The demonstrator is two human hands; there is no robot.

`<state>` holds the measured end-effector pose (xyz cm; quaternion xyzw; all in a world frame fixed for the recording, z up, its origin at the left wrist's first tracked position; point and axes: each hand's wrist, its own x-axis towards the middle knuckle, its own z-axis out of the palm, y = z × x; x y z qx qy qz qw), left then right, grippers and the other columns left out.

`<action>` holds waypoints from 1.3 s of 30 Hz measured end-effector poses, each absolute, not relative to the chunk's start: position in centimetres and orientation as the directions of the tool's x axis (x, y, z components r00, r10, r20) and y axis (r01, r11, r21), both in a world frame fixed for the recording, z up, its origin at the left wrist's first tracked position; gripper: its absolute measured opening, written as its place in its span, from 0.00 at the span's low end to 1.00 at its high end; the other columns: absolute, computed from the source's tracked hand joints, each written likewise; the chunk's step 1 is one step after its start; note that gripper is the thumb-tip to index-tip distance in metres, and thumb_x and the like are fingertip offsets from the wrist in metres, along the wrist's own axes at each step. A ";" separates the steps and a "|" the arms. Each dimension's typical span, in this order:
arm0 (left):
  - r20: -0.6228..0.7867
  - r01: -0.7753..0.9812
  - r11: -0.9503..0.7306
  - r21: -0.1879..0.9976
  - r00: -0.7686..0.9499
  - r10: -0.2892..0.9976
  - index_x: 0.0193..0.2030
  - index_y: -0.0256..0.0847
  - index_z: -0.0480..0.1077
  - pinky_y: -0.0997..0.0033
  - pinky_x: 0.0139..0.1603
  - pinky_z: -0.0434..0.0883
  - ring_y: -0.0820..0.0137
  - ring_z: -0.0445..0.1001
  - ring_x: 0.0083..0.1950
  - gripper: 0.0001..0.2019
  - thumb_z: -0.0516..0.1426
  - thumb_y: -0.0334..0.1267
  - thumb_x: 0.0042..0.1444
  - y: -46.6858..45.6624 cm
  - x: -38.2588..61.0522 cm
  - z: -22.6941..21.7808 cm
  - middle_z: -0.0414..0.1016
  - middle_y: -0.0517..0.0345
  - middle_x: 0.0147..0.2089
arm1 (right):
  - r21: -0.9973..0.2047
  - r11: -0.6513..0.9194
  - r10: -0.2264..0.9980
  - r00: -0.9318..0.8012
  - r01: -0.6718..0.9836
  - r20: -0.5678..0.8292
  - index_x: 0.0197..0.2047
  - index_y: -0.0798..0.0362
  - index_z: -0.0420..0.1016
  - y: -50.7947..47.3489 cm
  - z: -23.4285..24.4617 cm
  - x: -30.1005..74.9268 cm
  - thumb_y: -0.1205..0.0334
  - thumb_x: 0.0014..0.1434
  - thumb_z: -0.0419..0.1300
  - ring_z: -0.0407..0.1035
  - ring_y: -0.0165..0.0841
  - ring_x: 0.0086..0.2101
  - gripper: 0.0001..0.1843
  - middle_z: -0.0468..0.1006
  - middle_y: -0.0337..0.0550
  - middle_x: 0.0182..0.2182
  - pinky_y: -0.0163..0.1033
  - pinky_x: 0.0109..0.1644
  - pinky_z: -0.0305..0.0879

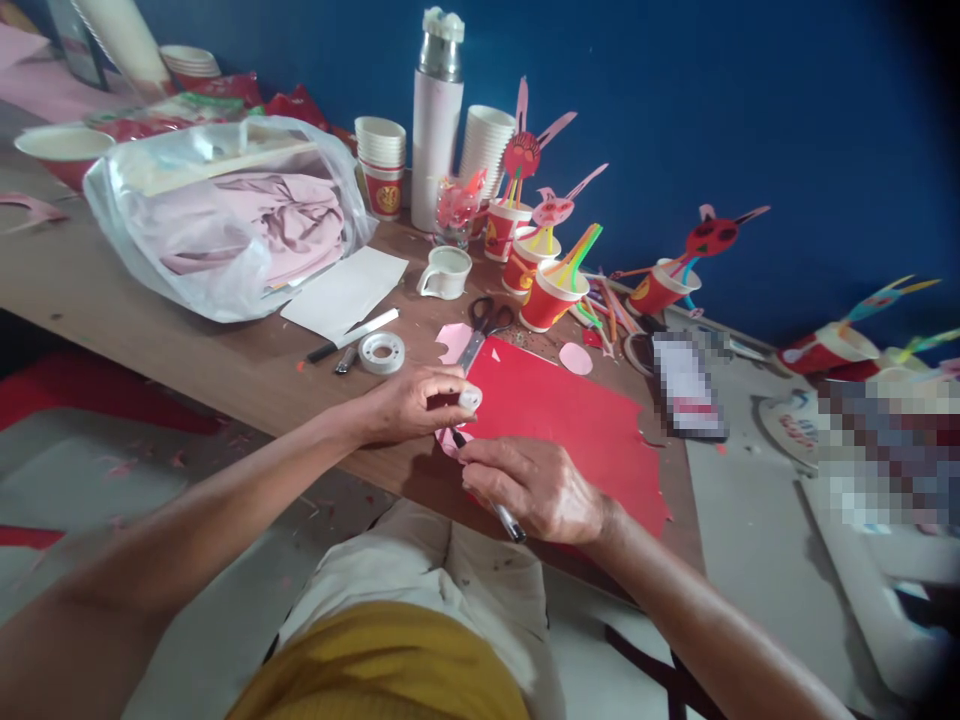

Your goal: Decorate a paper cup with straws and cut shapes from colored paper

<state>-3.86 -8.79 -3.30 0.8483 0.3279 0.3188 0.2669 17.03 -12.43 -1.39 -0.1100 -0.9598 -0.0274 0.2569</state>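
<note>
Thumb and fingers of my left hand (pixel 420 402) pinch a small white round piece (pixel 470 398), perhaps a cap or little roll; its exact kind is unclear. My right hand (pixel 536 485) is closed around a pen (pixel 510 522) with a dark tip, pointed toward a pink paper piece (pixel 448 442) just below the left fingers. That pink piece lies at the near left side of a red paper sheet (pixel 570 410), partly covered by my hands. Black-handled scissors (pixel 484 330) and a white tape roll (pixel 381 352) rest beyond the left hand.
Red paper cups (pixel 551 297) with straws and paper animal heads stand along the blue wall. A clear plastic bag (pixel 247 230), white mug (pixel 445 272) and tall white flask (pixel 436 140) occupy the back left. To the right lies a phone (pixel 688 385).
</note>
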 end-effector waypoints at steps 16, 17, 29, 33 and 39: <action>0.354 0.368 -0.630 0.684 0.587 0.728 0.37 0.34 0.72 0.75 0.38 0.65 0.73 0.70 0.35 0.10 0.54 0.38 0.56 -8.8 -3.8 -3.2 0.72 0.54 0.34 | -0.059 0.966 0.248 -0.846 0.250 0.473 0.36 0.58 0.68 -12.6 -1.3 16.0 0.73 0.58 0.52 0.73 0.36 0.36 0.06 0.78 0.49 0.37 0.37 0.34 0.71; 0.352 0.366 -0.628 0.686 0.588 0.728 0.37 0.34 0.72 0.75 0.38 0.65 0.73 0.70 0.35 0.09 0.54 0.37 0.56 -8.9 -3.8 -3.2 0.72 0.54 0.34 | -0.062 0.967 0.246 -0.842 0.247 0.480 0.37 0.58 0.68 -12.6 -1.2 16.1 0.73 0.58 0.51 0.74 0.36 0.36 0.06 0.79 0.49 0.37 0.37 0.34 0.71; 0.387 0.375 -0.642 0.669 0.561 0.732 0.38 0.35 0.72 0.74 0.42 0.66 0.71 0.72 0.38 0.09 0.55 0.39 0.55 -8.8 -3.8 -3.6 0.75 0.54 0.37 | -0.224 0.941 0.333 -0.802 0.253 0.495 0.41 0.55 0.67 -12.4 -1.4 17.5 0.71 0.58 0.53 0.73 0.33 0.37 0.08 0.78 0.48 0.38 0.35 0.35 0.70; 0.394 0.388 -0.651 0.652 0.560 0.728 0.36 0.36 0.72 0.73 0.41 0.66 0.71 0.72 0.37 0.09 0.55 0.40 0.56 -8.8 -3.8 -3.7 0.74 0.54 0.36 | -0.338 0.898 0.422 -0.765 0.280 0.487 0.43 0.53 0.66 -12.3 -2.0 18.2 0.71 0.59 0.53 0.72 0.31 0.37 0.08 0.77 0.46 0.38 0.33 0.35 0.68; 0.382 0.398 -0.655 0.643 0.575 0.724 0.34 0.36 0.72 0.73 0.40 0.66 0.72 0.71 0.36 0.09 0.55 0.40 0.56 -8.7 -3.8 -3.7 0.74 0.55 0.34 | -0.443 0.839 0.526 -0.681 0.317 0.509 0.39 0.52 0.66 -11.9 -2.7 18.6 0.70 0.58 0.54 0.72 0.31 0.38 0.06 0.77 0.46 0.37 0.34 0.38 0.68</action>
